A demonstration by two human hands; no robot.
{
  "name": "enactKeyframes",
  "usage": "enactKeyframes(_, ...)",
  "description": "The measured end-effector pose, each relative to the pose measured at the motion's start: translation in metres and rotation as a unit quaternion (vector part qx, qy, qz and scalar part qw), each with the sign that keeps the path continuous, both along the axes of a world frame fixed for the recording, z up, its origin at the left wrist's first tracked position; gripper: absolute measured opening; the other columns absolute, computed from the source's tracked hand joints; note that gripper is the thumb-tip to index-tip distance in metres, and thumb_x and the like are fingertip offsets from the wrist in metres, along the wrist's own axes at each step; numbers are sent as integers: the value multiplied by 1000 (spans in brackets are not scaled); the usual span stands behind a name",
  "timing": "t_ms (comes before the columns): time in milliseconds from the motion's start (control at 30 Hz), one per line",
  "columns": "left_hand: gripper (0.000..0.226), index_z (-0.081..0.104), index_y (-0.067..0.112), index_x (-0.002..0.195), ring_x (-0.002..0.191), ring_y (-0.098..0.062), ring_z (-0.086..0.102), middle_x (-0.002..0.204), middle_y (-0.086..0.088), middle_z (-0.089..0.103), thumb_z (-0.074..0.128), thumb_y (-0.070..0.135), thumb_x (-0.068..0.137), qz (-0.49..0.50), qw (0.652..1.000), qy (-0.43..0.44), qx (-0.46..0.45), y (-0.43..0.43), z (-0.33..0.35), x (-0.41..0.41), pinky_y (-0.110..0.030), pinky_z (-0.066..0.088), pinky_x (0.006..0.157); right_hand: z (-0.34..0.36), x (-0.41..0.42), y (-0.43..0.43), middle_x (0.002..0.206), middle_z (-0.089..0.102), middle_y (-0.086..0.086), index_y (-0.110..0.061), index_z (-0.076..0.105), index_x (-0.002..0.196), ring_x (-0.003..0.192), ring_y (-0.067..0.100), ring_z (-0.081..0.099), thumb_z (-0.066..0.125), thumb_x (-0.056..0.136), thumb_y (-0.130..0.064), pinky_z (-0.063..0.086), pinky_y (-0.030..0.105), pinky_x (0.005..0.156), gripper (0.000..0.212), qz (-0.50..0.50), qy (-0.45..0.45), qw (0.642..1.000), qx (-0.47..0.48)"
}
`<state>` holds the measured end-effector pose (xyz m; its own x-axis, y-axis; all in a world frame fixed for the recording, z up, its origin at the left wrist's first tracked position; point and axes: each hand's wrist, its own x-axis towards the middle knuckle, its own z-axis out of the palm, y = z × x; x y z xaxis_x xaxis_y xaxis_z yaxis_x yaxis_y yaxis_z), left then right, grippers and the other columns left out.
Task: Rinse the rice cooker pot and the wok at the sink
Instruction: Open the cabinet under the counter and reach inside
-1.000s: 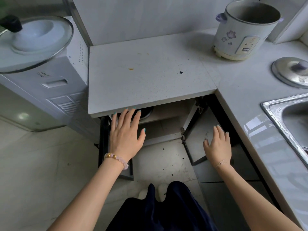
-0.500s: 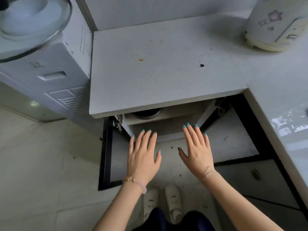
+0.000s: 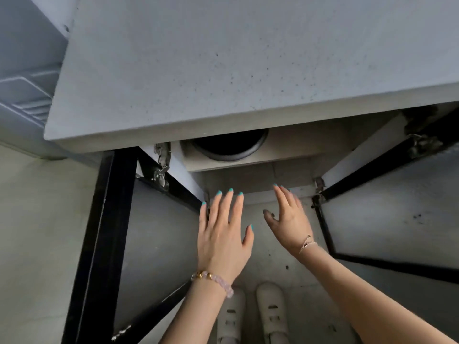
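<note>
**Wok sitting above and ahead of my fingertips, under the counter**

I am holding both hands out flat and empty below the counter [image 3: 223,70], between the two swung-open doors. My left hand [image 3: 222,240] is spreading wide, fingers straight and fanned. My right hand [image 3: 289,224] is also lying open, tilted with the thumb hanging low. Neither is touching anything.

The dark round thing I am taking for the wok [image 3: 229,148] is sitting on a shelf [image 3: 285,155] tucked just under the counter's front edge. Only its near rim is showing, and the rest is hiding beneath the counter. From my hands it is lying up and forward, well apart from my fingertips. It is standing almost straight above my left fingers, so my left hand is the nearer one. My right hand is hovering off to the wok's right.

The mouth seems to be facing up. No handle is showing, so I cannot tell its long axis or which way it is pointing. I am guessing any handle is running back under the counter. The rice cooker pot is not showing anywhere here.

The next move, I judge, is calling for lifting both hands to shelf height, left to the near rim.
</note>
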<state>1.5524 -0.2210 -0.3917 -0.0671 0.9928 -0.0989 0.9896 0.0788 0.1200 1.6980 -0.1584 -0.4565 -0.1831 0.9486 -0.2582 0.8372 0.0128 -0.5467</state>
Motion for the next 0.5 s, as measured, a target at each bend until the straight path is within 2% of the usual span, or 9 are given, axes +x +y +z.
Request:
enactKeyframes(67,60,47,16,134,130,-26,46,138,-5,51,38,41,81,8,1000,-2,-1,0,-14,-1,-46,32,109,-8,-9,15,143,44,5,-14,43,139,130,20,42,54,93,-23,35,31,106,48,-109,143,980,-86)
enactKeyframes(100,60,49,15,133,129,-26,47,137,-6,52,38,41,81,12,1000,-5,-2,-1,-20,-1,-46,35,108,-9,-14,24,136,52,7,-13,50,132,120,19,50,52,94,-20,42,29,98,39,-182,236,944,-141)
enactKeyframes(167,58,51,14,132,128,-26,48,136,-6,53,38,41,82,23,1000,-15,-1,-7,-28,-2,-47,38,105,-7,-26,41,123,61,9,-10,55,125,109,18,57,44,97,-15,43,26,93,30,-293,419,820,-259)
enactKeyframes(233,57,51,14,132,128,-25,48,135,-6,54,38,41,83,27,999,-18,2,-13,-32,-4,-46,38,105,-7,-37,58,120,61,9,-7,51,127,112,22,57,36,100,-16,42,35,100,33,-333,537,704,-323)
enactKeyframes(267,57,50,14,132,128,-25,48,135,-6,54,38,41,83,27,999,-18,5,-17,-32,-5,-45,38,106,-4,-44,66,121,60,8,-7,50,127,115,22,56,34,100,-19,41,37,102,34,-342,571,665,-339)
enactKeyframes(333,56,49,14,131,128,-25,48,134,-5,54,39,41,83,29,999,-20,8,-22,-32,-7,-44,38,106,-1,-56,79,126,57,7,-7,47,131,120,22,52,33,100,-27,39,39,102,40,-352,609,611,-362)
enactKeyframes(433,55,49,15,130,128,-25,48,134,-5,54,40,41,83,33,999,-28,6,-27,-31,-10,-44,38,106,3,-71,93,140,48,9,-6,43,136,130,22,45,32,100,-36,33,43,105,48,-366,650,550,-377)
enactKeyframes(500,54,49,15,130,128,-24,48,134,-4,54,41,41,83,38,999,-37,9,-29,-30,-11,-42,36,108,4,-76,99,143,46,8,-7,44,135,133,21,43,30,100,-38,30,44,109,49,-381,663,524,-375)
